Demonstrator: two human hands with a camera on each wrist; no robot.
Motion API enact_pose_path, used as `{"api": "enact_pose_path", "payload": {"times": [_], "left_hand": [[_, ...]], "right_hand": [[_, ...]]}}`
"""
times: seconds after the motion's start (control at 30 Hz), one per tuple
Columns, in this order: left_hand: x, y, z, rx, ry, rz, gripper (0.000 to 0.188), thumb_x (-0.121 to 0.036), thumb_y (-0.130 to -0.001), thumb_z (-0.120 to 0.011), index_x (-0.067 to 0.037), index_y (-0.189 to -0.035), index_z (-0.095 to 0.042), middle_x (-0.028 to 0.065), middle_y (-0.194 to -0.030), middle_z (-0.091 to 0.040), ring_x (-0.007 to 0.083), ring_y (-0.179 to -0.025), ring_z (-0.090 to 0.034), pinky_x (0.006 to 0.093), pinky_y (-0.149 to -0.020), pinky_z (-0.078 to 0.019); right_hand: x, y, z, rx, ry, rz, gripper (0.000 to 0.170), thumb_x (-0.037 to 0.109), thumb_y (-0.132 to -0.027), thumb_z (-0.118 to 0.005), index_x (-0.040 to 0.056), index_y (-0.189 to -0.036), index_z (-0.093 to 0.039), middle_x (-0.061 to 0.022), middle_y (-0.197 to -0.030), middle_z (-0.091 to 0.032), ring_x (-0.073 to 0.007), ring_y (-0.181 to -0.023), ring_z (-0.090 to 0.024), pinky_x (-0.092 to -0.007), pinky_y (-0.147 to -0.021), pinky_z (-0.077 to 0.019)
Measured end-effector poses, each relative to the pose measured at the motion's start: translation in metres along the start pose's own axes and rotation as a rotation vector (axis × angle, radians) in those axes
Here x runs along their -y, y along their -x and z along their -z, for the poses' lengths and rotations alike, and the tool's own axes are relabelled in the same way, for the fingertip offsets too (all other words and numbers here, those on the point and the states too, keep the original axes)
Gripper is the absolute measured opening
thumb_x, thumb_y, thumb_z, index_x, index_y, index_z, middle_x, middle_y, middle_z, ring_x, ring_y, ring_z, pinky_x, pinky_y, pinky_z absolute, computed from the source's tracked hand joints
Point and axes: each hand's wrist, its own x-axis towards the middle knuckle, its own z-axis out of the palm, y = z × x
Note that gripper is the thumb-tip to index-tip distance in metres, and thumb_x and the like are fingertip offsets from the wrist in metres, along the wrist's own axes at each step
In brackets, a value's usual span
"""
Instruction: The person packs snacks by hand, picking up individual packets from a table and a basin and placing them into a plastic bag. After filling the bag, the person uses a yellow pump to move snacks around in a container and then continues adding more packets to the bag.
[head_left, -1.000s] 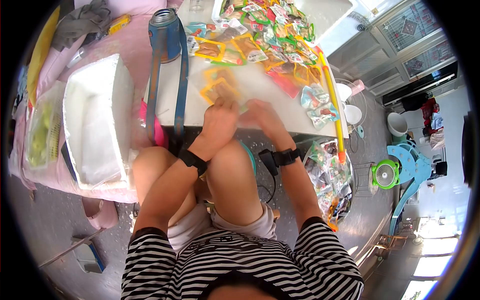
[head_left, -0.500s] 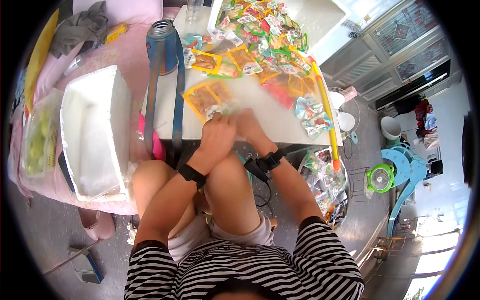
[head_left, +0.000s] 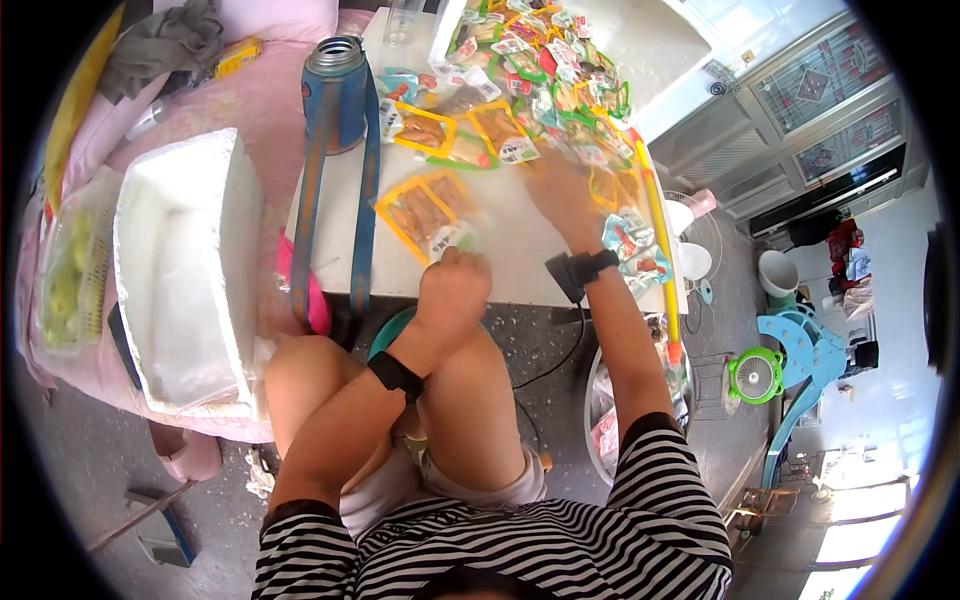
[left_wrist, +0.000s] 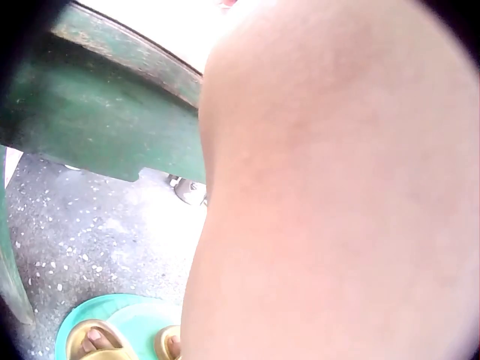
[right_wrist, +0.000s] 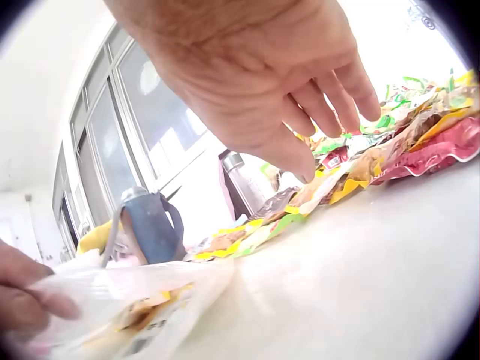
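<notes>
In the head view the left hand (head_left: 455, 287) is at the table's front edge, its fingers curled on the near end of a clear bag holding yellow-edged packets (head_left: 425, 208). The right wrist view shows those fingers pinching the clear plastic bag (right_wrist: 112, 300). My right hand (head_left: 562, 188) reaches over the table beside the heap of snack packets (head_left: 560, 75); in the right wrist view this hand (right_wrist: 285, 90) hangs above the packets with fingers spread and nothing held. A red packet (right_wrist: 439, 154) lies near it. The left wrist view shows mostly skin; the left hand is hidden there.
A blue bottle with a strap (head_left: 337, 95) stands at the table's left. A white foam box (head_left: 185, 280) sits on the pink bedding. Along the right table edge lies a yellow stick (head_left: 662, 250); below that edge is a basin of packets (head_left: 603, 430).
The right hand has left the left hand's side and moved forward and right to the packet heap. The left hand has stayed at the bag.
</notes>
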Motion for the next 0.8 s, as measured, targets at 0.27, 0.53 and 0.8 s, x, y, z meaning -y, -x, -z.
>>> {"api": "enact_pose_path", "payload": {"times": [0.27, 0.53, 0.8], "left_hand": [[0.001, 0.000, 0.002, 0.021, -0.014, -0.007, 0.015, -0.001, -0.060, -0.061, -0.002, -0.073, -0.054, 0.0113, -0.072, -0.056, 0.0272, -0.074, -0.058, 0.0349, -0.057, -0.0504], [0.004, 0.000, 0.000, -0.006, -0.023, -0.008, 0.013, -0.001, -0.062, -0.059, -0.002, -0.073, -0.053, 0.0131, -0.072, -0.057, 0.0300, -0.074, -0.058, 0.0376, -0.058, -0.0505], [0.003, 0.001, -0.006, -0.102, 0.018, 0.019, 0.005, -0.001, -0.068, -0.058, -0.002, -0.072, -0.054, 0.0139, -0.069, -0.058, 0.0318, -0.071, -0.058, 0.0416, -0.055, -0.0486]], "right_hand": [[-0.007, -0.064, -0.072, -0.025, 0.284, 0.338, 0.053, 0.006, -0.076, -0.054, 0.0077, -0.129, -0.047, -0.0156, -0.121, -0.055, -0.0337, -0.104, -0.058, -0.0453, -0.080, -0.0493], [-0.028, -0.010, -0.004, -0.178, -0.223, 0.092, 0.030, 0.018, -0.083, -0.057, 0.0019, -0.108, -0.057, -0.0171, -0.096, -0.063, -0.0314, -0.086, -0.062, -0.0405, -0.069, -0.0492], [-0.036, 0.189, 0.068, 0.257, -1.600, -0.589, 0.025, 0.007, -0.089, -0.051, -0.0078, -0.108, -0.057, -0.0131, -0.099, -0.066, -0.0220, -0.084, -0.068, -0.0357, -0.074, -0.0574]]}}
